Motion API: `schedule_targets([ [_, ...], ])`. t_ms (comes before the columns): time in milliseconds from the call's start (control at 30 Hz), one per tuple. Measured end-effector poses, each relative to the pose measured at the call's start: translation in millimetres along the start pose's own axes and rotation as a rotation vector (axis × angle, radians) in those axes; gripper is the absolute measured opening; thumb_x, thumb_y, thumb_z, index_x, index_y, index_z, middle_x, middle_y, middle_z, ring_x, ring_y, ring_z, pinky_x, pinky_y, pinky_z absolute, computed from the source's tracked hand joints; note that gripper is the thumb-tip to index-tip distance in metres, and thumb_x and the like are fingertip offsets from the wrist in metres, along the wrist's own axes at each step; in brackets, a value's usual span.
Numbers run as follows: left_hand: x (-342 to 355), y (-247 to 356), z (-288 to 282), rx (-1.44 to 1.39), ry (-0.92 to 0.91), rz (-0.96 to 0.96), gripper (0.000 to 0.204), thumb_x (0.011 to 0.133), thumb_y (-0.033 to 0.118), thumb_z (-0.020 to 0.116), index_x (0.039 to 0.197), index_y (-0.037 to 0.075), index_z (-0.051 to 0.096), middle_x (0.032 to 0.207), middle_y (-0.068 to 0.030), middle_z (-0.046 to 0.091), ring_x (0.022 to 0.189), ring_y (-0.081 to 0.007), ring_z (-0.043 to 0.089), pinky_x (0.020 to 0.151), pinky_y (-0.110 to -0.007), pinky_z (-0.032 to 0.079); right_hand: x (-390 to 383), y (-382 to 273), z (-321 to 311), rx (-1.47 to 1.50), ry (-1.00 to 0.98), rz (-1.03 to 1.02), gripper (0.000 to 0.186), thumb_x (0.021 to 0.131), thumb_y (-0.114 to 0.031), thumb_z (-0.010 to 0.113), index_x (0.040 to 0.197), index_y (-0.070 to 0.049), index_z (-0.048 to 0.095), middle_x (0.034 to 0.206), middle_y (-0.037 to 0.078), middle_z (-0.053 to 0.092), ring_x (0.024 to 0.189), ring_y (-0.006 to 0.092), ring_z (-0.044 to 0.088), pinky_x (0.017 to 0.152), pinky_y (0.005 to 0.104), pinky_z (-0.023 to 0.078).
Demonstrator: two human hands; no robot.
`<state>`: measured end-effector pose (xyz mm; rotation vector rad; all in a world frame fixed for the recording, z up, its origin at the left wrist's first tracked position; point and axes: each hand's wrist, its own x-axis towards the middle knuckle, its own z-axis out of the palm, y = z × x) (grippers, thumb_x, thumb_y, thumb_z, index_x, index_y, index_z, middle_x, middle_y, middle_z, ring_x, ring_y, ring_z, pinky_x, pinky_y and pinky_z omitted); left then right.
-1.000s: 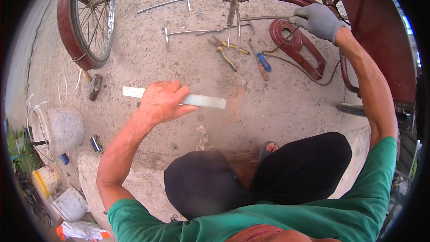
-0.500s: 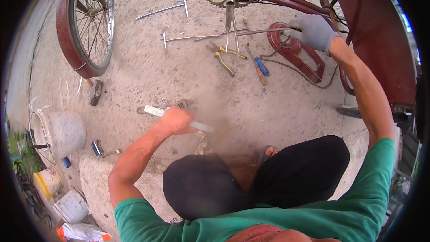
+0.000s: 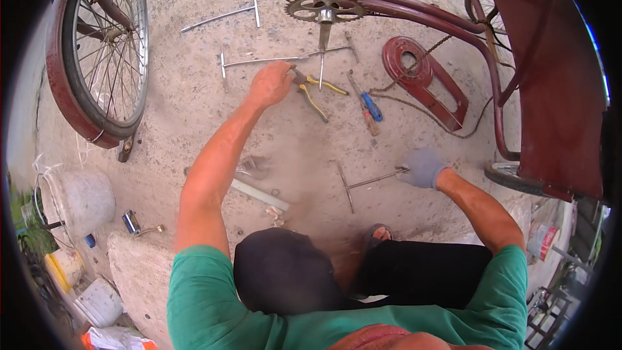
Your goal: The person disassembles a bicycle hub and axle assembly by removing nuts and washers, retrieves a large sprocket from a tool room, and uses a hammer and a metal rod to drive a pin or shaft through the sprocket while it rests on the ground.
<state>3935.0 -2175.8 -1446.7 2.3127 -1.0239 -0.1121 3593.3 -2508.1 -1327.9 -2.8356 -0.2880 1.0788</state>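
Note:
My right hand [image 3: 422, 168], in a grey glove, is closed round the shaft end of a T-handle wrench [image 3: 376, 180], its crossbar pointing left, low over the concrete. My bare left hand [image 3: 271, 83] reaches forward, fingers curled beside the head of yellow-handled pliers [image 3: 315, 98] and the shaft of a second T-handle wrench [image 3: 243, 61] on the ground. What its fingertips grip, if anything, is hidden. Beyond the hands is the bicycle's chainring [image 3: 326, 11] with a crank arm [image 3: 324, 39] hanging down. A pale flat bar [image 3: 262, 196] lies below my left forearm, beside an adjustable wrench [image 3: 254, 166].
A red chain guard [image 3: 424, 81] and loose chain [image 3: 421, 109] lie on the right, near screwdrivers [image 3: 372, 107]. Another T-handle wrench [image 3: 223, 17] lies farther off. The spoked wheel [image 3: 116, 39] stands at left, above a white bucket [image 3: 87, 201]. The red bicycle frame [image 3: 421, 10] spans the far side.
My right hand has come down and nearer with the T-handle wrench, away from the chain guard. My left hand has put down the pale bar and moved forward to the pliers. The view has shifted.

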Motion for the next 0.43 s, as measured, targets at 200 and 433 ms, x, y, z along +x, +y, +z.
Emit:
schedule_targets([
  [200,50.1,-13.7,63.1,0.247,0.122,-0.021,0.036,0.094,0.025,0.063,0.127,0.011,0.066,0.121,-0.0140,0.068,0.117,-0.0352,0.063,0.098,-0.053,0.049,-13.0,-1.4,7.4,0.332,0.127,0.142,0.039,0.095,-0.038,0.065,0.119,-0.009,0.075,0.111,0.017,0.074,0.103,0.0367,0.070,0.091,0.0454,0.055],
  [433,88.5,21.2,43.4,0.405,-0.405,-0.254,0.040,0.084,0.032,0.069,0.121,0.016,0.070,0.127,-0.0113,0.067,0.124,-0.0318,0.061,0.098,-0.055,0.045,-26.5,7.9,13.3,0.517,0.020,0.219,0.041,0.098,-0.035,0.063,0.126,-0.007,0.073,0.123,0.019,0.073,0.115,0.0335,0.069,0.099,0.0413,0.053],
])
